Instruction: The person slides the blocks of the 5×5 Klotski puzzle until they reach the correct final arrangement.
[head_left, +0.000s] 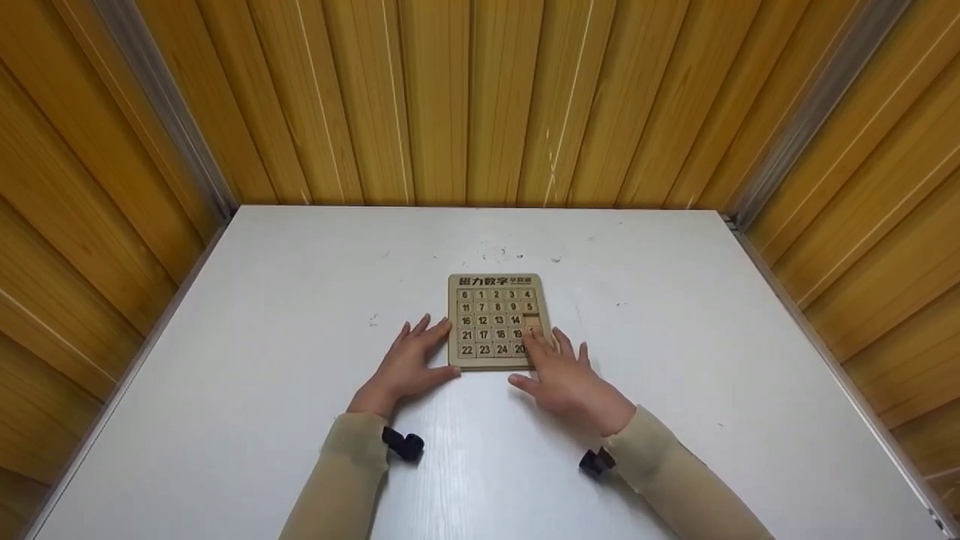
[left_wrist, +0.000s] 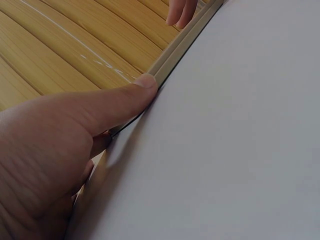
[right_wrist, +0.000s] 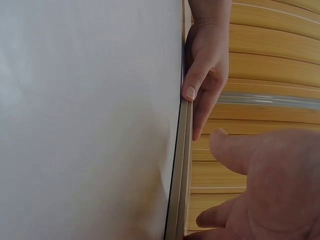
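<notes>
A wooden number sliding puzzle (head_left: 493,361) lies flat on the white table, its numbered tiles set in a square grid. One empty slot (head_left: 531,320) shows in the right column, third row. My left hand (head_left: 405,364) braces the board's lower left corner, with fingers spread along the left edge and the thumb (left_wrist: 135,92) against the near edge. The right hand (head_left: 570,379) reaches over the lower right corner, and a fingertip touches a tile just below the slot. Its fingers hide the lower right tiles. In the right wrist view, that hand's thumb (right_wrist: 232,150) stands apart from the board.
The white table (head_left: 262,300) carries small dark marks beyond the puzzle. Wood-patterned walls (head_left: 465,105) stand behind and on both sides. Small black devices sit at the left cuff (head_left: 405,444) and the right cuff (head_left: 596,463).
</notes>
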